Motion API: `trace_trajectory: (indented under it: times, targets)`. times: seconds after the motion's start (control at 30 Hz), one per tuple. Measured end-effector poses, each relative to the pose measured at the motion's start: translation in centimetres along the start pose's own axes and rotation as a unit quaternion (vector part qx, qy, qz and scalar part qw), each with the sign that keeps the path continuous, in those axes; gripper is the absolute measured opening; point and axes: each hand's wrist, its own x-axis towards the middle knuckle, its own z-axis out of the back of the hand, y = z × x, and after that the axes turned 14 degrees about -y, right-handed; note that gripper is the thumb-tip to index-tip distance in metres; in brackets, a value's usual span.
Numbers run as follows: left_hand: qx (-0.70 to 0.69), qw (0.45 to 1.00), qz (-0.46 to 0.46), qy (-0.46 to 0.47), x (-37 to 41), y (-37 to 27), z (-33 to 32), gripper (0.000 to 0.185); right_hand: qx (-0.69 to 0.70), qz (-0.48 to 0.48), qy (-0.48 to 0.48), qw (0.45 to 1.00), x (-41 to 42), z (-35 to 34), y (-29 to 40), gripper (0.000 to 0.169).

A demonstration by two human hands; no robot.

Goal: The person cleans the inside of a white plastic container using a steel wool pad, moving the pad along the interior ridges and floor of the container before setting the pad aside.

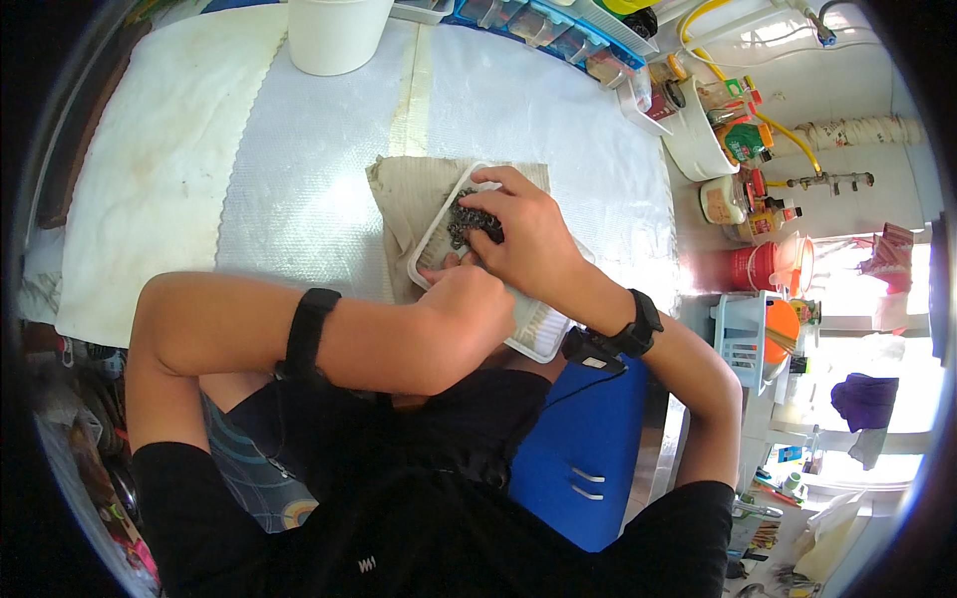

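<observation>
My right hand (523, 232) curls its fingers around a dark, curly steel-wool scourer (471, 220) and presses it against the inside of a shallow white plastic tray (540, 340). Across the tray's middle lies my left hand (469, 299), knuckles up and fingers bent. Its fingertips touch the tray by the left rim, though the palm side is hidden. The tray sits slantwise, partly over a ribbed greyish-brown cloth (407, 202), with its near end towards my lap. Both forearms cover part of it.
Silvery bubble sheeting (314, 179) covers the table, overlapped at left by a cream cloth (161, 172). A white bucket (336, 37) stands at the far side. Bottles and jars (736, 142) line the right wall. A blue cabinet or box (583, 456) is beside my lap.
</observation>
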Motion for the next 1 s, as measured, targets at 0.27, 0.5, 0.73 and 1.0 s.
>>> trace_trajectory:
  times: [0.27, 0.5, 0.73, 1.0]
  targets:
    - [0.061, 0.997, 0.035, -0.04, -0.6, -1.1, 0.0, 0.012, -0.102, 0.147, 0.082, 0.98, 0.6, -0.2, -0.1, 0.029]
    - [0.01, 1.0, -0.003, -0.017, 0.1, 0.2, -1.5, 0.026, -0.199, 0.072, 0.203, 0.956, 0.0, 2.2, -0.6, 0.028]
    - [0.043, 0.999, -0.017, -0.019, 0.1, 0.4, 0.2, 0.015, -0.113, 0.014, 0.051, 0.992, -2.9, 3.9, 0.7, 0.029]
    - [0.02, 0.999, 0.026, 0.037, -1.3, 3.1, 5.1, 0.021, -0.132, 0.009, 0.022, 0.991, -5.6, 3.2, 1.8, 0.053]
